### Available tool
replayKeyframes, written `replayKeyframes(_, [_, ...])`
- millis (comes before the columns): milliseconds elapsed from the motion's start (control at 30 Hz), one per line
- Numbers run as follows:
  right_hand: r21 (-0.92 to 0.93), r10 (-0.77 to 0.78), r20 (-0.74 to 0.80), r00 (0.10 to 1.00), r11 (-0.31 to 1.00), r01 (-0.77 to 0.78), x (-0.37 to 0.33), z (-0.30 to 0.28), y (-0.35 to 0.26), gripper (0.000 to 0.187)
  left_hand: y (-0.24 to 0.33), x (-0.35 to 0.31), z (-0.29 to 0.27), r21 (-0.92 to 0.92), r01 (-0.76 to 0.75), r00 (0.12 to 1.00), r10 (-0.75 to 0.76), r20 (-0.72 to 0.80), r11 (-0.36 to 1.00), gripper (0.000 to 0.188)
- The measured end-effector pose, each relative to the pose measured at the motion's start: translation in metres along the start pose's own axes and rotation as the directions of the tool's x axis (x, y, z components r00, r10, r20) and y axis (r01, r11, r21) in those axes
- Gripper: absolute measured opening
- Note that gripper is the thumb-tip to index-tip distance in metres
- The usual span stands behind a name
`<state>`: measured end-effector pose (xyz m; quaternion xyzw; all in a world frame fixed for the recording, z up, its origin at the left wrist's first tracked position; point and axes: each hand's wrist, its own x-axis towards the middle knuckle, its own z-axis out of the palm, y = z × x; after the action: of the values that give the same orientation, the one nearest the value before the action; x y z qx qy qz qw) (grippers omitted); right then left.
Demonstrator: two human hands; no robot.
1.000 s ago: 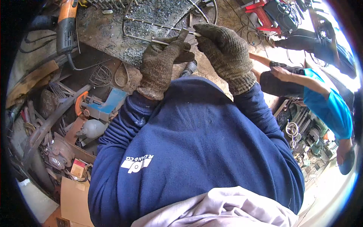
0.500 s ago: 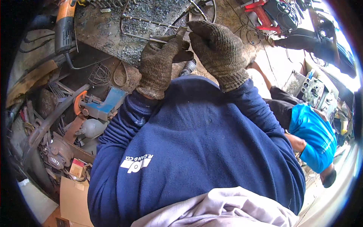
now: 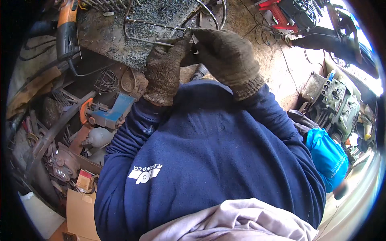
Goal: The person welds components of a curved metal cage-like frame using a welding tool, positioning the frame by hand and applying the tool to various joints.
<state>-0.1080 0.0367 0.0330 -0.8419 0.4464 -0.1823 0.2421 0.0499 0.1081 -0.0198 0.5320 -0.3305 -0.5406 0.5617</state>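
Note:
Both my hands wear thick brown knitted gloves and meet at the near edge of a grit-covered metal plate (image 3: 108,38). My left hand (image 3: 165,70) is closed around one end of a bent, thin metal rod frame (image 3: 152,24), which stretches away over the plate. Touching its fingertips, my right hand (image 3: 228,58) is closed in a pinch. Whatever lies between the right fingers is hidden by the glove.
An orange and black power tool (image 3: 67,32) hangs at the far left. A blue and orange clamp-like machine (image 3: 112,110) and a cardboard box (image 3: 80,211) stand at left. Red equipment (image 3: 277,14) lies far right. Near a grey-green machine (image 3: 339,104), a person in blue (image 3: 327,158) bends over.
My right hand has come down slightly and leftward, with its fingers now against the left fingertips. The person in blue at the right has shifted lower and farther behind my arm.

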Motion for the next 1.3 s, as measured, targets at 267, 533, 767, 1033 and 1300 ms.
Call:
replayKeyframes(267, [0.081,0.103,-0.197,0.975,0.993,-0.089,-0.021,-0.014,0.043,0.024,-0.002,-0.009,0.005,-0.142,0.321,0.947,-0.318,0.05,0.936,0.026])
replayKeyframes(533, [0.211,0.156,-0.102,0.983,0.969,-0.132,-0.023,-0.006,0.039,0.028,-0.009,0.002,0.008,-0.182,0.32,0.944,-0.329,-0.025,0.93,0.027])
replayKeyframes(767, [0.153,0.085,-0.126,0.988,0.986,-0.065,-0.026,-0.003,0.039,0.029,-0.008,0.002,0.013,-0.211,0.275,0.956,-0.29,-0.045,0.938,0.027])
replayKeyframes(1033, [0.2,0.081,-0.095,0.992,0.978,-0.061,-0.021,0.004,0.033,0.028,-0.003,0.002,0.017,-0.175,0.255,0.961,-0.269,-0.062,0.951,0.025])
replayKeyframes(1300, [0.232,0.103,-0.192,0.976,0.971,-0.056,-0.015,0.019,0.026,0.024,0.007,-0.004,0.027,0.017,0.09,0.991,-0.088,-0.096,0.996,0.027])
